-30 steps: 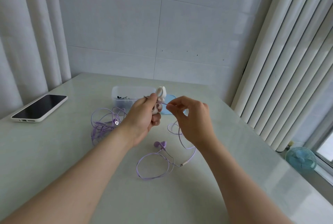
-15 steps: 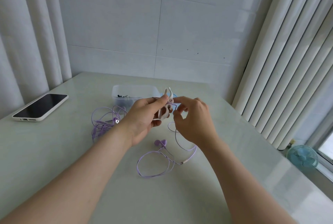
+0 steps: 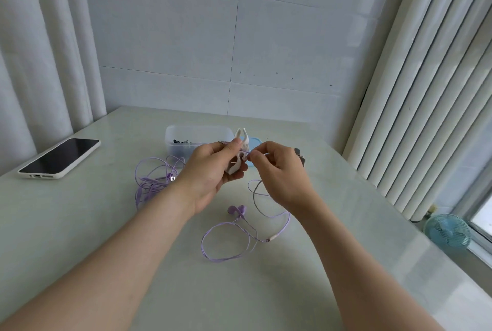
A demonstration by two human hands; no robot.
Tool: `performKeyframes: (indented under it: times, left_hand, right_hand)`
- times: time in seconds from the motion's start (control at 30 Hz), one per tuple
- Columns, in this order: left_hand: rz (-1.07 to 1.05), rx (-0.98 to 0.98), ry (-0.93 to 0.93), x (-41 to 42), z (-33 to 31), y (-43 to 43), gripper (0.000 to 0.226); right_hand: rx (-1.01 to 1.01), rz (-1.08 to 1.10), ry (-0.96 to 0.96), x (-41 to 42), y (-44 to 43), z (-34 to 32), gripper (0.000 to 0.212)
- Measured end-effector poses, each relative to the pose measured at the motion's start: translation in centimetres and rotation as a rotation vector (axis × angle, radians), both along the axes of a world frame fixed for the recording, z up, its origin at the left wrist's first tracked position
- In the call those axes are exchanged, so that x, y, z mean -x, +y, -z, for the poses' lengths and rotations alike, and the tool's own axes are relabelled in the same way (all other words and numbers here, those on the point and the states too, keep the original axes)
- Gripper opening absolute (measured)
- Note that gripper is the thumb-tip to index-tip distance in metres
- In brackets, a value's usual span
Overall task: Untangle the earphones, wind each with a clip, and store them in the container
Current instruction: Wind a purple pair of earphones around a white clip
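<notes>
Two hands work above the pale table (image 3: 106,224). Left hand (image 3: 213,173) grips the white winder clip (image 3: 241,156), thumb and curled fingers clamped around it, forked end up. Right hand (image 3: 279,173) pinches the purple earphone cable (image 3: 254,199) between thumb and forefinger, just beside the clip. From that pinch the cable drops to the tabletop and forms a loop; its purple earbuds (image 3: 237,210) lie on the surface between the forearms. A second purple earphone set (image 3: 154,180) lies tangled to the left, just in front of the clear plastic container (image 3: 197,132). A blue lid (image 3: 256,141) shows behind the hands. A smartphone (image 3: 60,157) lies face up at far left.
</notes>
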State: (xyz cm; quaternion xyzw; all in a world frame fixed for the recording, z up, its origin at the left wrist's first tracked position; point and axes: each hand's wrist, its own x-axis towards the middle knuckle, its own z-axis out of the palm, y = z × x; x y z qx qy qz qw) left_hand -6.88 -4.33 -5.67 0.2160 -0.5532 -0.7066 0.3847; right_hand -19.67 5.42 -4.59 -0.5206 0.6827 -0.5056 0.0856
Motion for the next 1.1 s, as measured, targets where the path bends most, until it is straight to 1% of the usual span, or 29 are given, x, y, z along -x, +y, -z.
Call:
performKeyframes:
  times: [0.1, 0.2, 0.3, 0.43, 0.57, 0.7, 0.8, 0.9, 1.03, 1.1]
  left_hand:
    - [0.012, -0.057, 0.036, 0.0, -0.2, 0.0, 0.031]
    - [0.01, -0.08, 0.019, -0.2, -0.2, -0.1, 0.029]
    - [0.002, -0.05, -0.029, -0.3, -0.1, -0.2, 0.027]
    - [0.014, -0.013, -0.062, -0.4, -0.3, -0.1, 0.027]
    - [0.044, -0.009, -0.065, -0.4, -0.4, 0.2, 0.024]
    - [0.016, 0.006, -0.028, -0.2, -0.4, 0.3, 0.024]
    - [0.009, 0.038, -0.066, -0.2, -0.5, 0.6, 0.026]
    - [-0.029, 0.07, -0.09, -0.2, -0.3, 0.4, 0.027]
    - [-0.141, 0.109, -0.116, -0.3, -0.3, 0.3, 0.024]
    - [-0.211, 0.123, -0.098, -0.3, -0.3, 0.5, 0.022]
  right_hand:
    - [0.016, -0.007, -0.049, 0.3, -0.3, 0.3, 0.02]
    - [0.036, -0.024, -0.102, 0.3, -0.3, 0.2, 0.017]
    - [0.07, -0.033, -0.139, 0.5, -0.3, 0.3, 0.013]
    - [0.07, -0.02, -0.134, 0.8, -0.5, 0.3, 0.015]
    - [0.044, -0.014, -0.119, 0.9, -0.5, 0.3, 0.016]
    - [0.047, 0.013, -0.135, 1.3, -0.6, 0.5, 0.015]
    - [0.022, -0.004, -0.143, 1.4, -0.6, 0.5, 0.019]
    - [-0.02, -0.077, -0.154, 1.0, -0.4, 0.4, 0.024]
    - [-0.054, -0.128, -0.075, 0.5, -0.1, 0.3, 0.02]
    - [-0.064, -0.144, -0.061, 0.4, 0.1, 0.3, 0.019]
